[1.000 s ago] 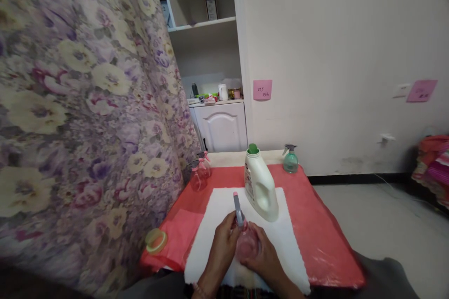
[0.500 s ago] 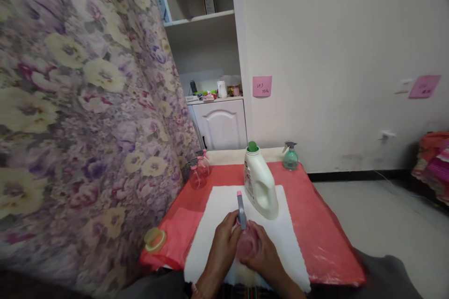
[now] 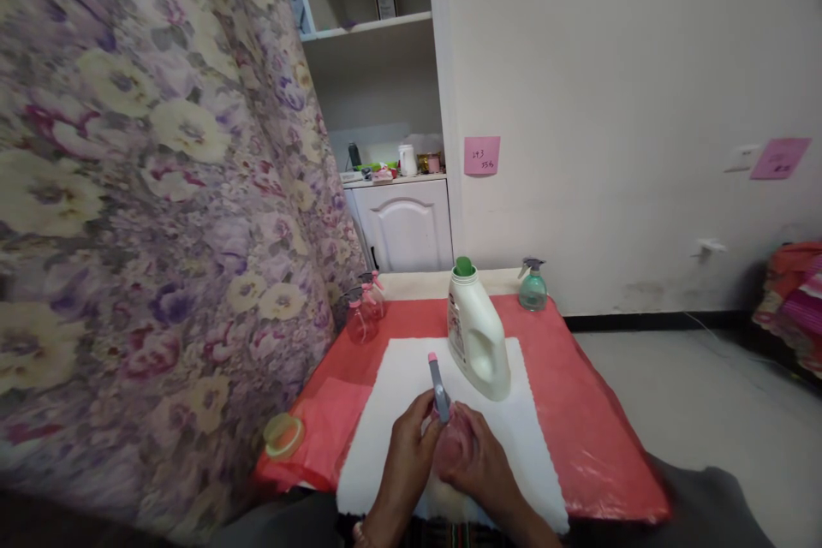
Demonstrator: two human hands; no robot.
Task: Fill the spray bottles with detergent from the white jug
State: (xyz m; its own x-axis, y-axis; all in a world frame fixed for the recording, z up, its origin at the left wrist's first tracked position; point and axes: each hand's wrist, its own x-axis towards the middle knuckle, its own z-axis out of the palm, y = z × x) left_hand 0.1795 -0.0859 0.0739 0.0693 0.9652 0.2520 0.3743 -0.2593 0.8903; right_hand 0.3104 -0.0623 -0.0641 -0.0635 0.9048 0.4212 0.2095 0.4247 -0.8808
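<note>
A pink spray bottle (image 3: 455, 448) with a grey and pink trigger head is held between both hands over the white cloth (image 3: 385, 411). My left hand (image 3: 411, 441) has its fingers closed at the neck and trigger head. Around the bottle's round body wraps my right hand (image 3: 486, 460). Just beyond them stands a large cream-coloured jug (image 3: 479, 330) with a handle, its neck uncapped and something green showing in the mouth.
Several pink spray bottles (image 3: 365, 315) stand at the table's back left, and a green spray bottle (image 3: 533, 287) at the back right. A yellowish round lid or tape roll (image 3: 283, 437) lies at the left edge of the red table cover (image 3: 578, 419). A floral curtain (image 3: 193, 231) hangs on the left.
The trigger head of the pink spray bottle has turned slightly, its pink nozzle tip swinging to the left. Both hands keep their hold in nearly the same place.
</note>
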